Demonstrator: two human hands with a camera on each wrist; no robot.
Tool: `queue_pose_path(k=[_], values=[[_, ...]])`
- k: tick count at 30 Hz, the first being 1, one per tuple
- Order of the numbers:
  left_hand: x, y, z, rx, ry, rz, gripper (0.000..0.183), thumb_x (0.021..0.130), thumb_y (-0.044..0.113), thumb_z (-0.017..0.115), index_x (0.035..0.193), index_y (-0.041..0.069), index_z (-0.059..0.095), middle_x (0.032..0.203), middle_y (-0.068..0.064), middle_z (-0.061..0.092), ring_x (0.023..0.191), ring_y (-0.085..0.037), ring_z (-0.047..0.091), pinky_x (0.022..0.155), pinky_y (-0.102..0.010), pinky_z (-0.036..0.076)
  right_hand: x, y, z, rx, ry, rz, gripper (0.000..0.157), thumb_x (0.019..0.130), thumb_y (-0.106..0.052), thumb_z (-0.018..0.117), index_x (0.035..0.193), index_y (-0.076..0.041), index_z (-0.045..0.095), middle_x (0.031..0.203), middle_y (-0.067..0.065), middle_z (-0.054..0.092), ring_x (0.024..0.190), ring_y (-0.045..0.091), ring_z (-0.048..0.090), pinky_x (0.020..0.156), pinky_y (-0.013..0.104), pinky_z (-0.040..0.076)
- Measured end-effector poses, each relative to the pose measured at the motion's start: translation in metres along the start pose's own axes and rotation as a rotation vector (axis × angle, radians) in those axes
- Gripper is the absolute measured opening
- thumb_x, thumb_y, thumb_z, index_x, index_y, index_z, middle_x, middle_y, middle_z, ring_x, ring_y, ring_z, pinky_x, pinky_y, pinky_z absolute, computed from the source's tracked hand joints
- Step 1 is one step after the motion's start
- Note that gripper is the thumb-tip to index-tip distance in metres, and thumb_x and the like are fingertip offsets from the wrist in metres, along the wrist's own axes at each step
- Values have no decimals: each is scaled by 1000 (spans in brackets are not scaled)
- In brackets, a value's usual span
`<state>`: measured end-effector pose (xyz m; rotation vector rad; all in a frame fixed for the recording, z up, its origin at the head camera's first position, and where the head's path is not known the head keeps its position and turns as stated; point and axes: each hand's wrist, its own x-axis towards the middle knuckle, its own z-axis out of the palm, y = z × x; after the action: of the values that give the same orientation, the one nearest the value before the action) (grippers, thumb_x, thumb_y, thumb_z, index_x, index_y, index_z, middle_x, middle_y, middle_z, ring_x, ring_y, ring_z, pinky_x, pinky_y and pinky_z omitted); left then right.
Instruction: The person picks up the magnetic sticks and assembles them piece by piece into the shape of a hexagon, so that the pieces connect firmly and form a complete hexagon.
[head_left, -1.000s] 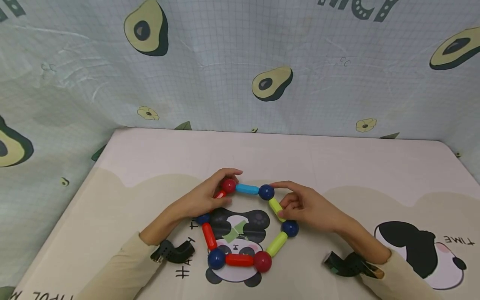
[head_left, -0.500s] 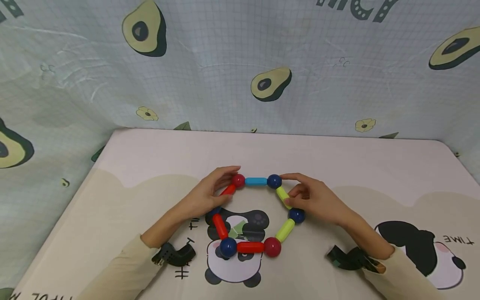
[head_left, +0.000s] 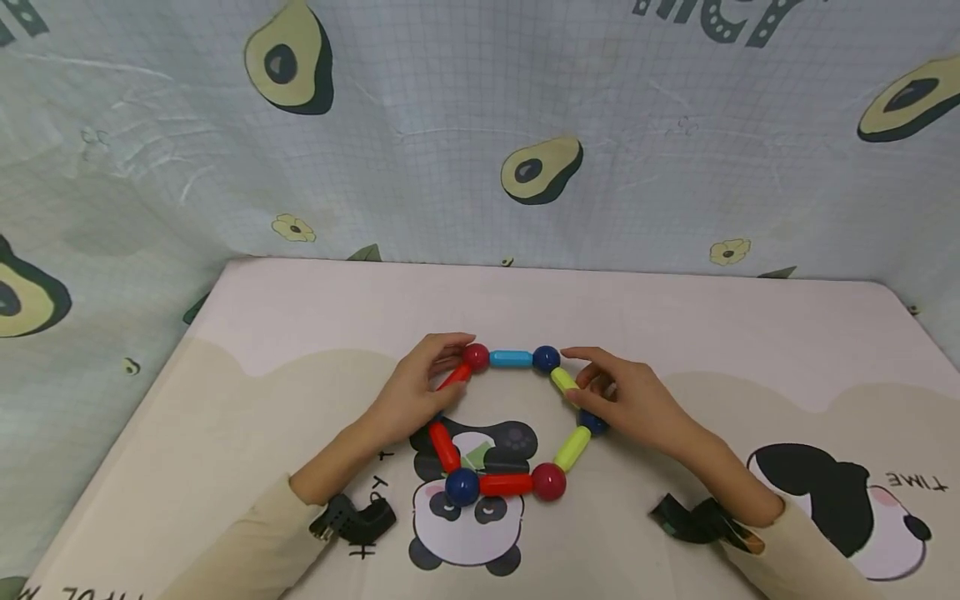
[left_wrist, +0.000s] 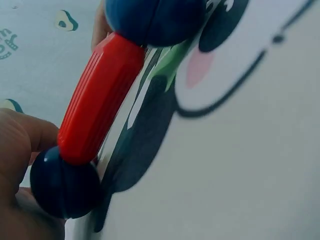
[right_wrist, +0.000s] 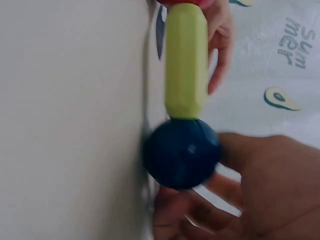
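Note:
A closed toy ring of short coloured rods joined by balls lies over the panda print between the two hands in the head view. My left hand [head_left: 412, 383] grips its upper left side, fingers behind the red ball [head_left: 476, 357] and thumb inside by a red rod [left_wrist: 100, 97]. At the upper right, my right hand [head_left: 626, 400] holds the ring by a yellow-green rod [head_left: 565, 382], thumb over the rod's lower end. Its index fingertip is beside a blue ball [head_left: 547, 359]. A light blue rod [head_left: 511, 359] spans the far side; a red rod [head_left: 506, 484] forms the near side.
The table [head_left: 300, 292] has a pale printed cover with a panda [head_left: 468, 533] and another black-and-white animal [head_left: 832, 508] at right. A hanging avocado-print sheet [head_left: 420, 83] stands behind the far edge. Black wrist cameras [head_left: 356, 521] sit at both sleeves.
The ring and both hands have moved slightly away and to the right, then nearly stopped. The right index finger now stands a little farther from the blue ball.

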<state>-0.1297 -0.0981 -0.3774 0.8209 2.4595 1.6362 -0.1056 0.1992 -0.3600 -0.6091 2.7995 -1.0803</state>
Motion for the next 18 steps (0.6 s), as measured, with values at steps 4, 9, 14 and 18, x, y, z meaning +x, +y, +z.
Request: queue_pose_path(k=[4,9,14,18], values=[[-2,10,-12,141,-24,-21,53,85,0,69,133,5,49,127,-16,50,112,-31,53,91,-40,49,-4,1,-5,-2,-56,-29,48,89,-20,70,133,-14,54,97,0,62,79,11,59,64,26,51],[-12,22,-28,246,-71,-50,39,85,9,72,122,13,60,117,-8,57,100,-26,55,78,-39,52,-16,7,-10,14,-126,-64,49,85,-29,73,130,-20,57,104,-5,61,82,10,56,66,25,51],[-34,10,-30,209,-182,-62,36,83,18,75,118,18,66,124,-1,55,112,-22,51,90,-43,47,-26,14,-10,36,-128,-107,49,79,-28,78,125,-23,61,107,-10,59,83,9,56,71,25,53],[-43,-4,-30,173,-173,-46,38,82,17,76,119,22,67,128,3,53,119,-19,48,96,-43,44,-29,19,-9,52,-99,-123,46,79,-27,79,122,-23,63,105,-12,60,83,8,56,74,25,53]])
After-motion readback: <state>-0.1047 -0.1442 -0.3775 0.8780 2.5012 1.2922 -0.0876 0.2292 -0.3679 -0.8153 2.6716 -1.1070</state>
